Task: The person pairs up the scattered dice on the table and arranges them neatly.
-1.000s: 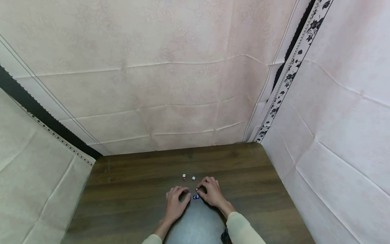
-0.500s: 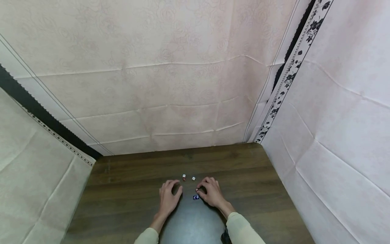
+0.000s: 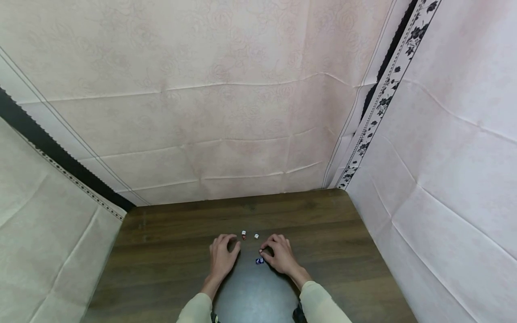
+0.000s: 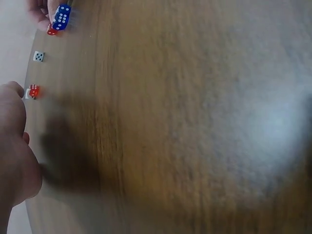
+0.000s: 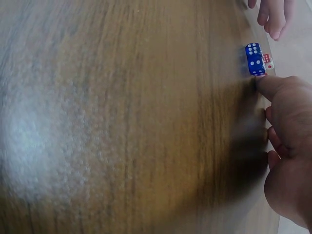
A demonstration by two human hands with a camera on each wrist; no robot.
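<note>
In the head view my right hand (image 3: pixel 280 255) pinches a small red die (image 3: pixel 260 250) between thumb and forefinger, low over the table. Just in front of that thumb lie two blue dice (image 3: pixel 259 261) side by side; their white pips show in the right wrist view, where the thumb tip is right at the blue dice (image 5: pixel 254 59). My left hand (image 3: pixel 221 255) holds nothing, its thumb and forefinger apart in a loose curve. Beyond its fingertips a red die (image 4: pixel 34 90) and a white die (image 3: pixel 243 232) sit close together. Another white die (image 3: pixel 256 236) lies to their right.
The dice lie on a brown wood-grain table (image 3: pixel 161 251) with a glossy patch of reflected light between the forearms. Pale patterned cloth (image 3: pixel 242 112) hangs behind the table's far edge, and more cloth (image 3: pixel 444 179) closes off the right side.
My left hand has drawn away to the left from beside the blue dice and moved slightly forward, near the red and white dice. The right hand and the dice have stayed in place.
</note>
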